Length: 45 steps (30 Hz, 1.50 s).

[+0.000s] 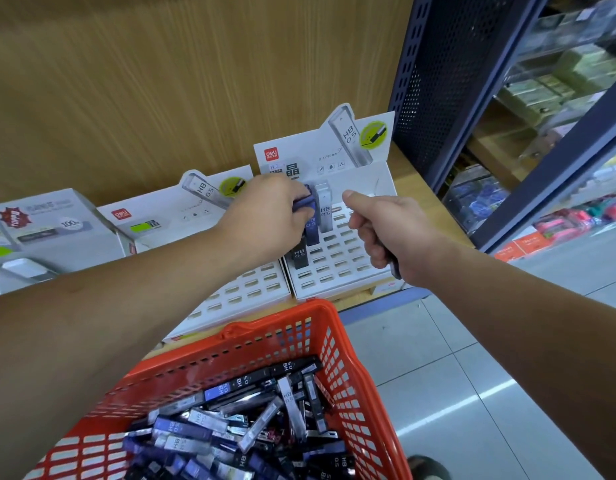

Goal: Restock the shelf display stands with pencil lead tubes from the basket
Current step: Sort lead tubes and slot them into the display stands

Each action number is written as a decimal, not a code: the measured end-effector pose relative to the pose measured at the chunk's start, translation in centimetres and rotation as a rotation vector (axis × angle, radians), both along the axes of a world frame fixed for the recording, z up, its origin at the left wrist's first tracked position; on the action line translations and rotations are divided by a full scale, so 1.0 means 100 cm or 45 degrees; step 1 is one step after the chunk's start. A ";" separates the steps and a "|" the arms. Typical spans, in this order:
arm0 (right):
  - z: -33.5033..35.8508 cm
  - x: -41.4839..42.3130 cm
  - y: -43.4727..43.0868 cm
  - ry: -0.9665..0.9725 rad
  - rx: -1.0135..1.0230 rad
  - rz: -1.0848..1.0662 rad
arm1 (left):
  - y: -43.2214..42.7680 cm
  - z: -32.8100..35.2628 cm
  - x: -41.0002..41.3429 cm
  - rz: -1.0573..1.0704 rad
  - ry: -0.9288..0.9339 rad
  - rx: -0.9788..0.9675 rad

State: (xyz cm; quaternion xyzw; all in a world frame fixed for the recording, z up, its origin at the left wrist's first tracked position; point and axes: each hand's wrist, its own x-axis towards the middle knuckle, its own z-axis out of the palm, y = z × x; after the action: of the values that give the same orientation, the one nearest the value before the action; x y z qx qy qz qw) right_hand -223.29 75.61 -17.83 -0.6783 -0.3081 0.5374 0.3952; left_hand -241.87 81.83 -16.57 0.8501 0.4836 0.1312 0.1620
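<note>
A red plastic basket (337,344) at the bottom holds several pencil lead tubes (251,420) in blue, black and clear. On the shelf stands a white slotted display stand (337,258) with a clear tube (324,211), a blue tube (311,233) and a black tube (299,254) upright in its slots. My left hand (265,220) pinches a blue tube (304,204) at the stand's back left slots. My right hand (386,233) is curled around dark tubes (394,266) over the stand's right side.
A second slotted stand (244,292) sits to the left, with white boxes (57,230) beyond it. A wooden panel rises behind. A dark perforated shelf upright (438,81) and stocked shelves stand right. Grey tiled floor lies below right.
</note>
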 end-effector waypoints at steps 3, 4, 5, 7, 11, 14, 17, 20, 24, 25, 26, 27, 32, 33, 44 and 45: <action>0.000 0.001 0.000 0.008 0.011 -0.008 | -0.002 0.004 0.002 0.031 -0.119 -0.033; 0.000 0.001 0.000 -0.005 0.017 -0.006 | -0.002 0.007 0.001 0.083 -0.190 -0.063; 0.000 0.001 0.001 -0.024 0.033 0.002 | -0.002 0.011 -0.001 0.130 -0.261 -0.087; -0.001 -0.001 0.001 -0.096 0.105 0.026 | 0.002 0.016 -0.011 0.192 -0.329 -0.101; -0.002 -0.013 0.008 -0.334 0.308 0.129 | 0.000 0.018 -0.037 0.219 -0.292 -0.172; -0.005 -0.029 0.014 -0.489 0.397 0.237 | -0.001 0.021 -0.056 0.234 -0.268 -0.245; -0.007 -0.034 0.014 -0.621 0.378 0.303 | 0.004 0.021 -0.078 0.327 -0.275 -0.324; -0.004 -0.033 0.014 -0.691 0.354 0.338 | 0.002 0.013 -0.100 0.387 -0.205 -0.296; 0.004 -0.037 0.012 -0.673 0.382 0.278 | -0.006 -0.003 -0.113 0.362 -0.212 -0.185; 0.006 -0.039 0.011 -0.657 0.409 0.266 | -0.008 -0.007 -0.112 0.349 -0.245 -0.172; 0.008 -0.044 0.011 -0.638 0.446 0.271 | -0.008 -0.011 -0.109 0.336 -0.278 -0.163; 0.010 -0.048 0.011 -0.637 0.491 0.293 | -0.008 -0.016 -0.105 0.318 -0.305 -0.157; 0.003 -0.065 0.010 -0.714 0.516 0.391 | 0.005 -0.037 -0.088 0.299 -0.377 -0.130; 0.000 -0.065 0.010 -0.764 0.497 0.403 | 0.007 -0.042 -0.086 0.287 -0.385 -0.139; -0.011 -0.067 0.025 -0.843 0.553 0.394 | 0.031 -0.025 -0.081 0.130 0.010 -0.021; -0.010 -0.069 0.026 -0.853 0.568 0.394 | 0.032 -0.022 -0.082 0.117 0.074 -0.006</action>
State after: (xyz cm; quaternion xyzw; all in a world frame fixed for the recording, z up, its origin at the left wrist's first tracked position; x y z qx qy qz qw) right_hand -230.16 78.25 -18.85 -0.6591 -0.6261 0.2605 0.3252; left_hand -250.05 85.02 -18.76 0.8300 0.5270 0.1127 0.1436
